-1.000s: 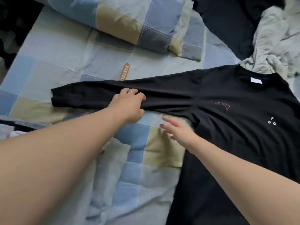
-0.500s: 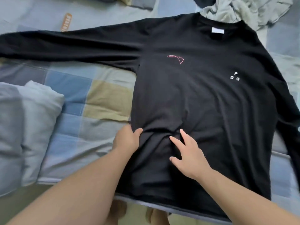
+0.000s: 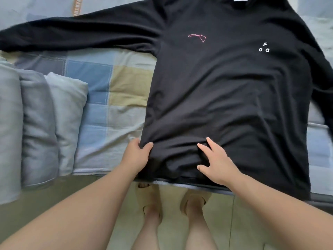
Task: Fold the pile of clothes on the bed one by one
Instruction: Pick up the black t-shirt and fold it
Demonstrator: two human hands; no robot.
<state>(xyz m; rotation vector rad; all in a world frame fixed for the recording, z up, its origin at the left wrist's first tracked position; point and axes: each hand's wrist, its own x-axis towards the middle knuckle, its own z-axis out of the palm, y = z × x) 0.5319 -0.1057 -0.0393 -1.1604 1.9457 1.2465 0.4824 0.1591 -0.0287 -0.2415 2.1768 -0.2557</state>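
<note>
Nearest me, the hem of the black shirt (image 3: 225, 87) hangs a bit over the edge of the bed (image 3: 111, 98), right above my slippers (image 3: 149, 197) at the bottom middle of the frame. That's my first worry: if I tug toward myself, the whole thing probably slides off onto the floor (image 3: 45, 195).

My hands are apart. The left hand (image 3: 137, 156) pinches the shirt's side edge low down, with the thumb on top of the cloth. The right hand (image 3: 216, 165) lies flat on the front with its fingers spread, gripping nothing. There's a bunch of wrinkles between them. If I fold now, I reckon those creases get pressed in and the fold comes out lumpy.

Further up, the chest looks smooth. The long sleeve (image 3: 81, 33) stretches way out to the upper left, so folding the side in without gathering it first could leave it dragging or twisted. The other sleeve runs out of the right of the frame and I can't tell how it lies.

The grey rolls (image 3: 39, 123) at the left are close enough that a sloppy swing could knock them.
</note>
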